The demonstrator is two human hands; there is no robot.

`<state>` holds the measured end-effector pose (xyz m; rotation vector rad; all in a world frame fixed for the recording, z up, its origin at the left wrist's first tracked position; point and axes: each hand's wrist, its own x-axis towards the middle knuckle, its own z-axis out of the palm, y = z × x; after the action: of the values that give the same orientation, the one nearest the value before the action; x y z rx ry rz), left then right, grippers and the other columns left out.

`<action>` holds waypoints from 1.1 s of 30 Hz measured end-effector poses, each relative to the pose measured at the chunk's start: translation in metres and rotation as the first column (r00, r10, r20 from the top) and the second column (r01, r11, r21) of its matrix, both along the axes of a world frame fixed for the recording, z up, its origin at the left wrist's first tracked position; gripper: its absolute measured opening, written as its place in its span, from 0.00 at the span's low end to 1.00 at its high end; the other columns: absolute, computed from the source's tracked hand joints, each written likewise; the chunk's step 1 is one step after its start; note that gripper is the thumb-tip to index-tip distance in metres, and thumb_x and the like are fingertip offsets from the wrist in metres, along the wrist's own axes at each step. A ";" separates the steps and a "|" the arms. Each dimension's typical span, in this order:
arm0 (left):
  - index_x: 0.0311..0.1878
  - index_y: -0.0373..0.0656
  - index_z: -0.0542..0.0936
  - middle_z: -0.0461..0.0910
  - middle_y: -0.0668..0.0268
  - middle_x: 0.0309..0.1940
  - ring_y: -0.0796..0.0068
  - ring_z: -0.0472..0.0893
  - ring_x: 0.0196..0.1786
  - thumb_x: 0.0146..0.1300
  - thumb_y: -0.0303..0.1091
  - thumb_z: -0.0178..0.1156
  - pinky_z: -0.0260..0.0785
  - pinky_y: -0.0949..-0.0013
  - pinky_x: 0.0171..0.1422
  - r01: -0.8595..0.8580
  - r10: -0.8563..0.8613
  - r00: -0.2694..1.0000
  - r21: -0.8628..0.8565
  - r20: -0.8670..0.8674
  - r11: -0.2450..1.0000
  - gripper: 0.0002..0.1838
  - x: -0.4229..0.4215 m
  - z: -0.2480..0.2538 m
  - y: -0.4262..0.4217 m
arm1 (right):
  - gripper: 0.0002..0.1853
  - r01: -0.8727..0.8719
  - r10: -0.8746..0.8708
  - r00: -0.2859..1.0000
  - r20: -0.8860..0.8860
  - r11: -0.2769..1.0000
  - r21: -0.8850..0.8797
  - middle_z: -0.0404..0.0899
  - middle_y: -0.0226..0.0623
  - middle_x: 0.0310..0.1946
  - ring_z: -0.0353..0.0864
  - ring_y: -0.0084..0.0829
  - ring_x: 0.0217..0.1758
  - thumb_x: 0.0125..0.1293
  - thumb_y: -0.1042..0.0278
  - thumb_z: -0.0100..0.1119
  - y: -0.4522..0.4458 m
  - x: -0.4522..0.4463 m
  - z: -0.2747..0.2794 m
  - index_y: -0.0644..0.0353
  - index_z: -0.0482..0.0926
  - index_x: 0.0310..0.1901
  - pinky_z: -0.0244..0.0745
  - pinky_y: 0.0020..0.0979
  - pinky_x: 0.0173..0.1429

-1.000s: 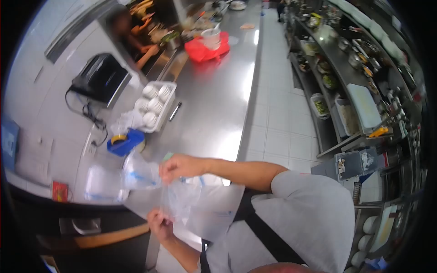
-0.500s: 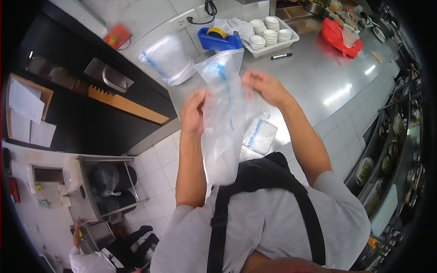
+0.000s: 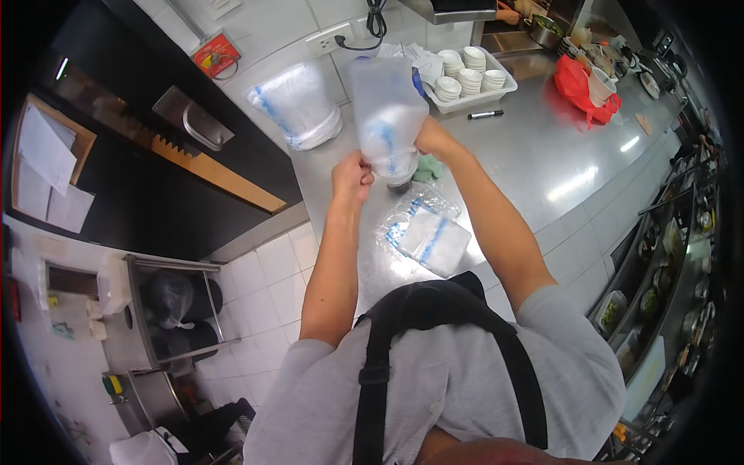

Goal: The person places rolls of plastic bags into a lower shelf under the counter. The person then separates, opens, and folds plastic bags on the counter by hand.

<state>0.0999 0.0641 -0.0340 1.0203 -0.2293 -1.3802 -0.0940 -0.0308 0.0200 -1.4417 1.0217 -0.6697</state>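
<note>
A translucent plastic bag (image 3: 385,101) with blue print stands up in front of me, its upper end reaching over the blue tape dispenser. My left hand (image 3: 353,178) is closed on the bag's lower left edge. On the other side my right hand (image 3: 435,139) grips its right edge, with the fingertips partly hidden. Below the bag's gathered bottom shows a small dark rounded thing (image 3: 399,187), whose kind I cannot make out. Close to my body lies a folded pack of blue-printed bags (image 3: 440,242) in crinkled clear wrap.
A larger stack of bags (image 3: 298,108) leans at the wall. Small white bowls fill a white tray (image 3: 504,87) behind a marker (image 3: 486,115). Farther right sits a red bag (image 3: 577,91). A green cloth (image 3: 428,167) lies by my right hand. Another person is at lower left.
The bag, which hung down towards my apron, now rises away from me over the counter. My hands have moved to its lower end, and the dark thing beneath has come into sight.
</note>
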 end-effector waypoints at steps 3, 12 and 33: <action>0.41 0.37 0.81 0.78 0.67 0.33 0.83 0.69 0.26 0.71 0.30 0.61 0.60 0.75 0.28 0.051 -0.046 0.997 -0.074 0.066 0.996 0.06 0.005 -0.020 0.008 | 0.16 -0.015 0.015 1.000 -0.004 1.000 0.009 0.84 0.33 0.34 0.77 0.22 0.28 0.70 0.62 0.64 -0.009 -0.014 -0.026 0.65 0.85 0.51 0.68 0.31 0.27; 0.71 0.35 0.73 0.80 0.56 0.60 0.63 0.79 0.63 0.72 0.46 0.69 0.69 0.57 0.71 -0.051 0.452 0.691 -0.585 0.564 0.809 0.33 -0.042 0.083 0.018 | 0.46 -0.398 0.470 0.865 0.174 0.855 -0.333 0.80 0.40 0.65 0.79 0.34 0.66 0.51 0.64 0.84 0.005 -0.028 0.023 0.62 0.71 0.71 0.73 0.35 0.71; 0.69 0.31 0.74 0.82 0.49 0.59 0.58 0.81 0.62 0.64 0.48 0.76 0.67 0.53 0.73 0.209 0.158 0.320 -0.232 0.934 0.950 0.39 -0.026 0.021 0.035 | 0.20 0.393 -0.304 0.913 0.272 0.832 -0.392 0.80 0.46 0.60 0.78 0.43 0.66 0.76 0.59 0.62 0.077 -0.016 -0.021 0.62 0.79 0.63 0.69 0.40 0.73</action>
<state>0.0744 0.0987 -0.0127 1.4587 -1.3457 -0.5201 -0.1104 0.0463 -0.0008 -1.5404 1.0260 -1.3617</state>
